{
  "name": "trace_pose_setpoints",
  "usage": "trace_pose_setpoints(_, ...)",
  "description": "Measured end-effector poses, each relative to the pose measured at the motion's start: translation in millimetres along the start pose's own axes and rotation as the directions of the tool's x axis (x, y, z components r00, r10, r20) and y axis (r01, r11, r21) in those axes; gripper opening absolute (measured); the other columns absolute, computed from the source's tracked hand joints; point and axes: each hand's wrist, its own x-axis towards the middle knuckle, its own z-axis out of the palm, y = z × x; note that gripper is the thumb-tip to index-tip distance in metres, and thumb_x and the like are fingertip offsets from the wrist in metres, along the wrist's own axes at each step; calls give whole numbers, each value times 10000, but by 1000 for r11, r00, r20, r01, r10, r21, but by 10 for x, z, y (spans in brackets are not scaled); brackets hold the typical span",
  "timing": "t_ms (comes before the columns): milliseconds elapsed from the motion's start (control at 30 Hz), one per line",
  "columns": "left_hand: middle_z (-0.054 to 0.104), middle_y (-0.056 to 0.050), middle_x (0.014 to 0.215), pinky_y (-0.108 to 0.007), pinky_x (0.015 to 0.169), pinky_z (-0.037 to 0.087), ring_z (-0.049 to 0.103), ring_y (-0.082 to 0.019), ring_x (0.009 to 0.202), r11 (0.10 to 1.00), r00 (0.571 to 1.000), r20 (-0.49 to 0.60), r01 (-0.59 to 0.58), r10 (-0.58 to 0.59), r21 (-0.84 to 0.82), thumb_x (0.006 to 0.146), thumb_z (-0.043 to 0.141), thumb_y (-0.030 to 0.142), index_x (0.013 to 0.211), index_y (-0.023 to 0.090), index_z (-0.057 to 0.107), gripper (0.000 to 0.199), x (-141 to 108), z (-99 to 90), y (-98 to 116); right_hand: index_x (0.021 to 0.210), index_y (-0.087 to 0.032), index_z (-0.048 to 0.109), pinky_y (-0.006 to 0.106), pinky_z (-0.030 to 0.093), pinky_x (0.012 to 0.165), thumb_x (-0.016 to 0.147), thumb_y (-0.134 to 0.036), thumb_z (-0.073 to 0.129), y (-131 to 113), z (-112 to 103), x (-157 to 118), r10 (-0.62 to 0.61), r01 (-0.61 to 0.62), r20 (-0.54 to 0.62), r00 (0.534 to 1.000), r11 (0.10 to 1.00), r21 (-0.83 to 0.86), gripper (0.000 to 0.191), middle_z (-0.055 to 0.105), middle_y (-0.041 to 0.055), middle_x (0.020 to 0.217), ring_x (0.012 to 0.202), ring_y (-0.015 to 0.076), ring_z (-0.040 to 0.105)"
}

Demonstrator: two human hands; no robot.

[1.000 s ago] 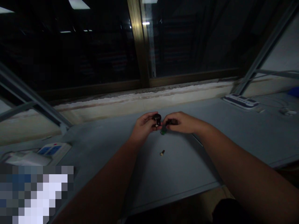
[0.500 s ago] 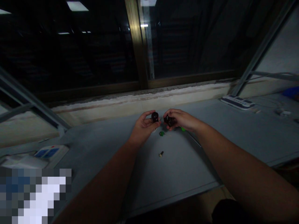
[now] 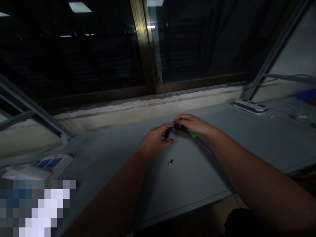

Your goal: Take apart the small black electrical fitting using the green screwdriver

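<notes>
The left hand (image 3: pixel 154 139) had turned knuckles-up since half a second earlier, grasping a dark piece (image 3: pixel 168 132), now tilted; the right hand (image 3: pixel 191 123) gripped another dark piece (image 3: pixel 179 127). A green part (image 3: pixel 171 140) showed beside the left hand, a green-handled screwdriver (image 3: pixel 192 134) farther right on the table (image 3: pixel 190 177).

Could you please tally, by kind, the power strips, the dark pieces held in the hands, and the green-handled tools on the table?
Power strips: 2
Dark pieces, one in the left hand, one in the right hand: 2
Green-handled tool: 1
Total: 5
</notes>
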Motion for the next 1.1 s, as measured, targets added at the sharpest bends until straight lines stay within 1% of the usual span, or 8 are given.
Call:
trace_pose_setpoints(200, 707, -28, 957, -299, 772, 605, 705, -158, 785, 1000, 997, -68, 25, -26, -17, 718, 817, 262, 1304, 223, 622, 618, -4, -7, 34, 1027, -189, 722, 275, 470, 611, 859, -303, 625, 24, -74, -1, -79, 82, 24, 997, 970, -229, 226, 688, 11, 785, 608, 131, 587)
trace_pose_setpoints(367, 693, -45, 902, -270, 684, 596, 697, -152, 742, 983, 974, -200, 73, -106, -167, 753, 751, 209, 1277, 194, 630, 538, 17, 48, -14, 1028, -214, 756, 306, 515, 791, 868, -273, 631, 64, -108, -18, -264, 310, 163, 951, 837, -450, 211, 751, 44, 952, 828, 172, 666)
trace_pose_setpoints(433, 699, -54, 898, -269, 682, 593, 693, -146, 728, 964, 957, -247, 87, -151, -250, 760, 741, 202, 1255, 181, 635, 507, 35, 60, -14, 1042, -221, 752, 315, 520, 821, 875, -262, 630, 84, -108, -25, -276, 356, 233, 932, 807, -470, 211, 757, 48, 989, 873, 179, 680)
trace_pose_setpoints(500, 709, -57, 880, -290, 728, 602, 706, -153, 744, 924, 947, -250, 100, -202, -370, 775, 729, 207, 1247, 168, 626, 484, 55, 60, 2, 1056, -217, 738, 313, 529, 813, 875, -248, 627, 107, -101, -27, -270, 362, 261, 927, 827, -431, 214, 760, 45, 995, 875, 177, 693)
trace_pose_setpoints(600, 718, -54, 867, -347, 815, 615, 731, -172, 787, 833, 947, -188, 123, -262, -540, 810, 686, 221, 1235, 158, 610, 436, 80, 49, 41, 1034, -196, 702, 300, 536, 780, 862, -203, 613, 134, -86, -21, -280, 354, 254, 926, 877, -325, 194, 754, 40, 959, 851, 168, 703)
trace_pose_setpoints(700, 720, -47, 872, -372, 847, 618, 736, -176, 806, 777, 944, -152, 141, -291, -614, 815, 666, 211, 1220, 161, 612, 411, 94, 41, 65, 963, -188, 680, 292, 528, 745, 839, -187, 624, 132, -76, -18, -296, 354, 224, 929, 887, -295, 137, 737, 31, 882, 804, 164, 697)
trace_pose_setpoints(933, 728, -70, 907, -415, 913, 611, 737, -183, 830, 683, 906, -167, 161, -388, -713, 831, 618, 188, 1224, 164, 611, 394, 113, 24, 61, 849, -194, 659, 289, 489, 707, 812, -183, 631, 61, -59, -51, -326, 366, 166, 931, 832, -417, 48, 709, 21, 806, 734, 159, 653)
trace_pose_setpoints(1100, 682, -90, 1082, -419, 914, 621, 730, -191, 884, 621, 895, -165, 146, -415, -770, 803, 626, 179, 1174, 173, 646, 372, 132, 23, 15, 832, -206, 636, 269, 444, 685, 804, -200, 656, 42, -95, -48, -320, 303, 65, 945, 786, -539, 35, 680, 0, 759, 710, 154, 619)
